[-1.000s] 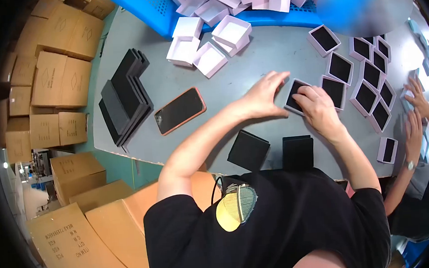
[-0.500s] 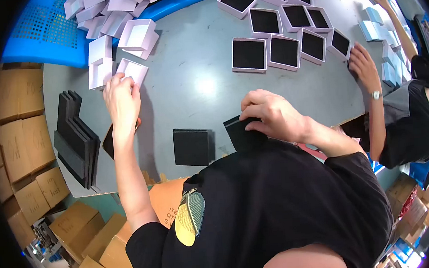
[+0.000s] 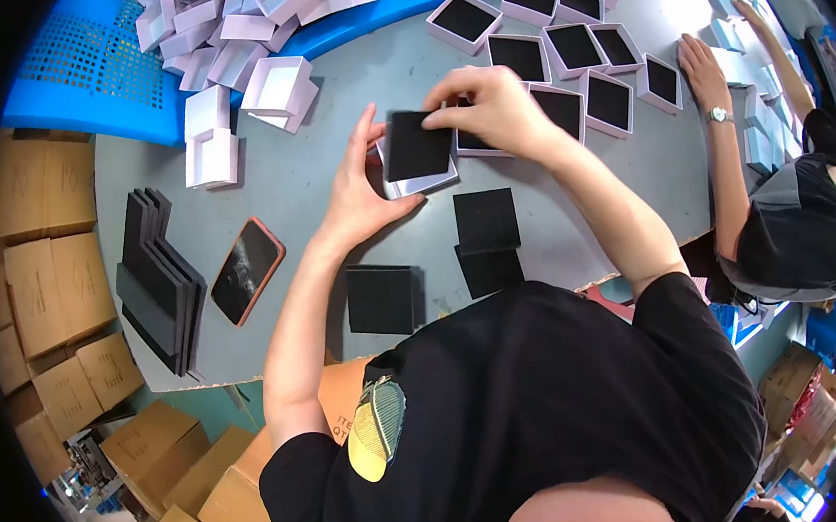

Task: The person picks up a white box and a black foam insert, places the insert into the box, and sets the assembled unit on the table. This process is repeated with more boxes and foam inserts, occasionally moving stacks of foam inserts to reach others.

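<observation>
My right hand [image 3: 490, 110] pinches a square black foam pad [image 3: 418, 147] by its right edge. The pad hangs tilted over a small white box [image 3: 429, 182], covering most of its opening. Around the left and near sides of that box curls my left hand [image 3: 360, 187], thumb along the near edge. Just right of it, white boxes lined with black pads [image 3: 561, 115] stand in a group, partly behind my right hand. Nearer my body lie two overlapping loose black pads [image 3: 486, 222] and a small stack of black pads [image 3: 380, 299].
White boxes [image 3: 212, 159] stand at the left, below a blue perforated tray [image 3: 86, 81] heaped with more. Stacked black foam [image 3: 158, 279] and a phone [image 3: 248, 271] lie on the left. At right, a co-worker's hand [image 3: 703, 71] rests on the table near light blue boxes [image 3: 757, 145].
My left hand has brought a white box from the left to the middle. My right hand has carried a black pad up over it. The phone is now uncovered.
</observation>
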{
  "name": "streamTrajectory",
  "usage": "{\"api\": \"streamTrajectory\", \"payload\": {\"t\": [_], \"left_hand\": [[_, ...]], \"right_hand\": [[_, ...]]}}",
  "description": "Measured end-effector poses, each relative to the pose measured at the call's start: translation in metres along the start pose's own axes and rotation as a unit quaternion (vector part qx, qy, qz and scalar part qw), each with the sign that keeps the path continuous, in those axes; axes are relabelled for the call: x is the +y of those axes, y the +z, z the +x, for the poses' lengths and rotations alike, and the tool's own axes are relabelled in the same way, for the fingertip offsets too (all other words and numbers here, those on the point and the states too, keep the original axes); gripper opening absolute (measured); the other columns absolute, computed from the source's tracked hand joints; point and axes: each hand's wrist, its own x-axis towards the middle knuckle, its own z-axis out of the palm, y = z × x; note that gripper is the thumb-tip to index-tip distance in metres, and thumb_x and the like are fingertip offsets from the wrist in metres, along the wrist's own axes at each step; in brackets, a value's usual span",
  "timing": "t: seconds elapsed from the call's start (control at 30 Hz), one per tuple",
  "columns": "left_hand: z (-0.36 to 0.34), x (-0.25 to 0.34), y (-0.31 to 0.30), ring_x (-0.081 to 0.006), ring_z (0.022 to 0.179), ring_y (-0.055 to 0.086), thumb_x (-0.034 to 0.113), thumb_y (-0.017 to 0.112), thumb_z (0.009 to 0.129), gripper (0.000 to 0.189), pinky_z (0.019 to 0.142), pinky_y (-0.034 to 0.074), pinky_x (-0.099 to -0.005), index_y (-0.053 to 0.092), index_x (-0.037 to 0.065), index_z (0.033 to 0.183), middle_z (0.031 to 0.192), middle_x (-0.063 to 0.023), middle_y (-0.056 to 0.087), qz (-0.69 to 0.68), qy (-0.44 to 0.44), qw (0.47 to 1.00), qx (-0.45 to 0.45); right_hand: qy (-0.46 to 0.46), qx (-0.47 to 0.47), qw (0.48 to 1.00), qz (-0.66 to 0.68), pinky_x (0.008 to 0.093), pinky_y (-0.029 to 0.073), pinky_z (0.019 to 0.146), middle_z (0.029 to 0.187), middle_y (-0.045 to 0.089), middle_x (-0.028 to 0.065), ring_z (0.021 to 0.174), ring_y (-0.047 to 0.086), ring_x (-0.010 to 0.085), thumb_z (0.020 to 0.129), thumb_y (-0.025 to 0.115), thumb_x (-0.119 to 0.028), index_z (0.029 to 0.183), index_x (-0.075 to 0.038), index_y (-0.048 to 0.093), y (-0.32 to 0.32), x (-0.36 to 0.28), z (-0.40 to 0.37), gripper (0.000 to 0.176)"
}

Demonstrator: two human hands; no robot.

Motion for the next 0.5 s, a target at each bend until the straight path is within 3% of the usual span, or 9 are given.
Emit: {"api": "streamTrajectory", "payload": {"t": [0.07,0.1,0.13,0.2,0.3,0.4,0.43,0.5], "left_hand": [[0.004,-0.004,0.003,-0.0254,0.116,0.055,0.008,0.087,0.058,0.116,0.097,0.047,-0.0366,0.020,0.014,0.153,0.133,-0.0121,0.051,-0.047,0.007,0.999,0.008],[0.004,-0.002,0.002,-0.0258,0.115,0.055,0.008,0.087,0.058,0.116,0.096,0.048,-0.0364,0.020,0.013,0.153,0.132,-0.0119,0.052,-0.017,0.010,1.000,0.009],[0.004,-0.001,0.002,-0.0260,0.115,0.055,0.008,0.087,0.058,0.116,0.096,0.047,-0.0365,0.020,0.012,0.152,0.132,-0.0118,0.052,-0.005,0.012,1.000,0.006],[0.005,-0.001,0.006,-0.0264,0.116,0.055,0.009,0.087,0.058,0.116,0.097,0.047,-0.0366,0.020,0.011,0.152,0.132,-0.0118,0.052,0.016,0.011,1.000,0.000],[0.006,-0.001,0.013,-0.0290,0.119,0.053,0.011,0.088,0.058,0.111,0.099,0.046,-0.0384,0.026,0.010,0.150,0.133,-0.0126,0.051,0.039,0.047,0.998,0.001],[0.011,-0.003,0.007,-0.0301,0.121,0.052,0.011,0.088,0.057,0.108,0.099,0.046,-0.0390,0.030,0.011,0.148,0.132,-0.0132,0.050,0.054,0.079,0.995,-0.023],[0.012,-0.005,0.003,-0.0299,0.121,0.052,0.012,0.088,0.057,0.108,0.098,0.046,-0.0389,0.030,0.011,0.148,0.132,-0.0132,0.051,0.041,0.076,0.996,-0.038],[0.013,-0.004,0.001,-0.0291,0.120,0.053,0.012,0.088,0.056,0.109,0.097,0.047,-0.0385,0.030,0.012,0.148,0.130,-0.0138,0.052,0.019,0.055,0.996,-0.061]], "right_hand": [[-0.236,0.033,0.951,-0.197,0.0354,0.048,0.076,0.079,0.066,0.0084,0.079,0.062,0.0250,0.070,0.075,-0.011,0.080,-0.006,0.071,0.018,0.023,0.014,0.011],[-0.234,0.000,0.946,-0.222,0.0409,0.047,0.077,0.081,0.067,0.0103,0.080,0.059,0.0309,0.069,0.075,-0.014,0.080,-0.006,0.071,0.024,0.024,0.016,0.014],[-0.220,-0.035,0.942,-0.253,0.0394,0.047,0.076,0.076,0.064,0.0094,0.079,0.059,0.0290,0.072,0.070,-0.012,0.075,-0.006,0.069,0.029,0.023,0.016,0.007],[-0.226,-0.078,0.870,-0.432,0.0356,0.045,0.079,0.078,0.064,0.0082,0.088,0.061,0.0239,0.072,0.064,-0.014,0.070,-0.006,0.068,0.033,0.013,0.014,0.009],[-0.302,-0.025,0.804,-0.512,0.0340,0.044,0.075,0.082,0.060,0.0069,0.084,0.059,0.0209,0.072,0.062,-0.015,0.074,-0.007,0.066,0.039,-0.001,0.004,0.009],[-0.376,-0.005,0.821,-0.430,0.0333,0.043,0.072,0.088,0.057,0.0062,0.081,0.057,0.0200,0.072,0.062,-0.016,0.080,-0.007,0.064,0.036,0.019,-0.007,0.012],[-0.370,-0.060,0.835,-0.403,0.0342,0.044,0.075,0.095,0.059,0.0058,0.083,0.057,0.0205,0.073,0.063,-0.014,0.090,-0.007,0.065,0.029,0.022,-0.012,0.019],[-0.366,-0.067,0.870,-0.324,0.0346,0.044,0.077,0.099,0.061,0.0047,0.085,0.058,0.0207,0.074,0.063,-0.012,0.095,-0.007,0.066,0.023,0.032,-0.015,0.022]]}}
